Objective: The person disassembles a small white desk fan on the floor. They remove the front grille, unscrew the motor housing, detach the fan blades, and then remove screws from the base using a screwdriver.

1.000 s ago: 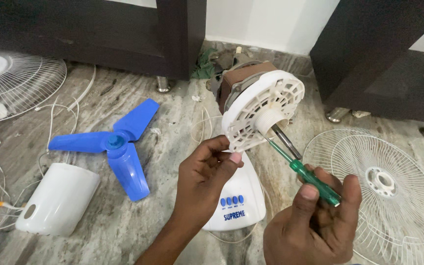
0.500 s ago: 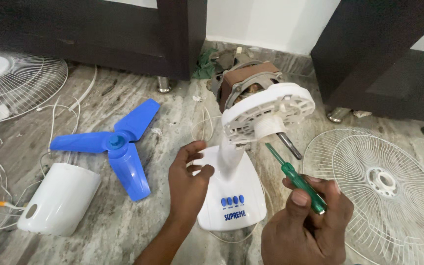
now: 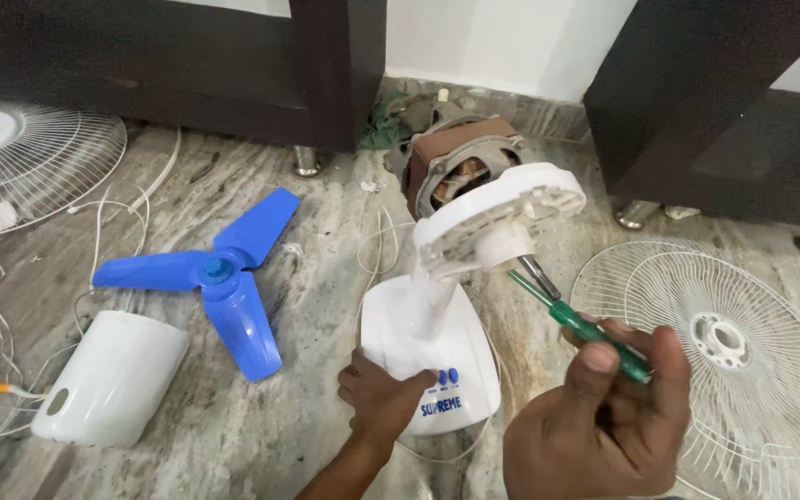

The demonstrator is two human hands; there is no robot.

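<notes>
One head-worn view looks steeply down at the floor [image 3: 307, 435] from close above — both hands low in frame, near the lens. It faces forward toward the wall [image 3: 502, 42] and dark furniture [image 3: 141, 56] at the top.

Our left hand [image 3: 383, 400] reaches forward from the near edge, forearm slanting up from below, knuckles up and fingers [image 3: 411, 387] curled down in a loose clasp. Our right hand [image 3: 604, 426] sits near and to the right, raised, back toward us, thumb pressed against the bent fingers in a closed pinch.
</notes>
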